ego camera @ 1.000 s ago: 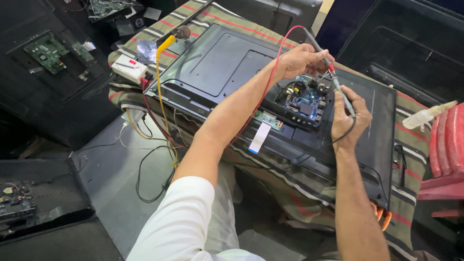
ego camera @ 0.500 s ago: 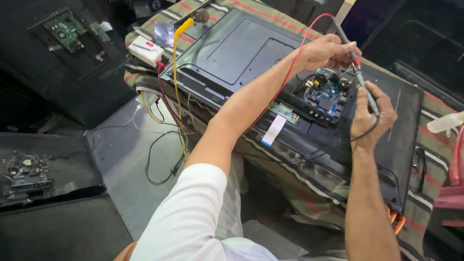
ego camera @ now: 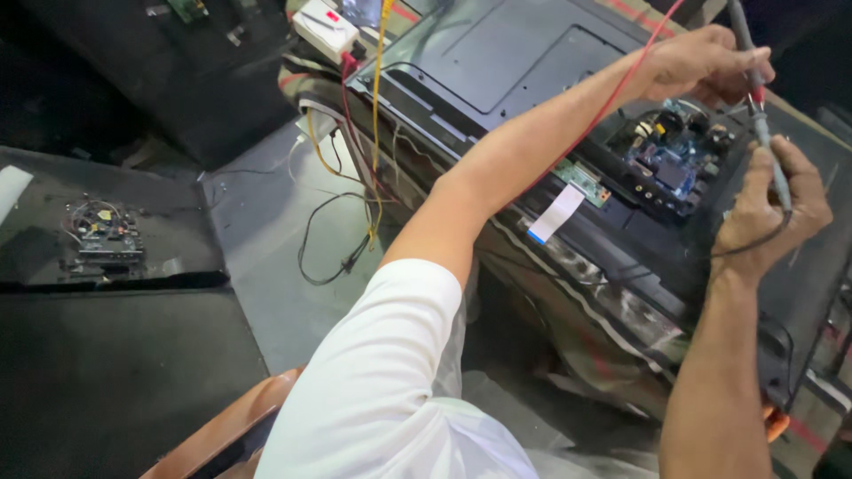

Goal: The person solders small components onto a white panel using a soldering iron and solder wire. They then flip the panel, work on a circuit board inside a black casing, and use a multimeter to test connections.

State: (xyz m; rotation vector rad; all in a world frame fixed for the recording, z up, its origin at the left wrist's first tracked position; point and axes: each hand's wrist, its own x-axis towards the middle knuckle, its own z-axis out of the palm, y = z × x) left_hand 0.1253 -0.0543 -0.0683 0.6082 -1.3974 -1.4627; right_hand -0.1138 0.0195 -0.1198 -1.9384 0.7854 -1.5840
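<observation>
A black flat-panel screen [ego camera: 524, 62] lies back-up on a striped cloth, with a blue circuit board [ego camera: 674, 160] exposed near its lower edge. My left hand [ego camera: 701, 62] reaches across and grips a test probe with a red lead [ego camera: 621, 89] over the board. My right hand [ego camera: 770, 208] holds a grey probe [ego camera: 770, 151] with a black lead, tip pointing up past the board. A white flat ribbon cable [ego camera: 555, 213] hangs from a small green board [ego camera: 581, 180].
A white power strip [ego camera: 326, 27] sits at the screen's far corner, with yellow, red and black wires [ego camera: 355, 186] dropping to the grey floor. Another dark panel with a small wired board [ego camera: 99, 232] lies at left. A brown chair edge [ego camera: 222, 426] is below.
The view has swung left and closer, so the screen and both hands now sit at the upper right. Both hands keep their probes over the board.
</observation>
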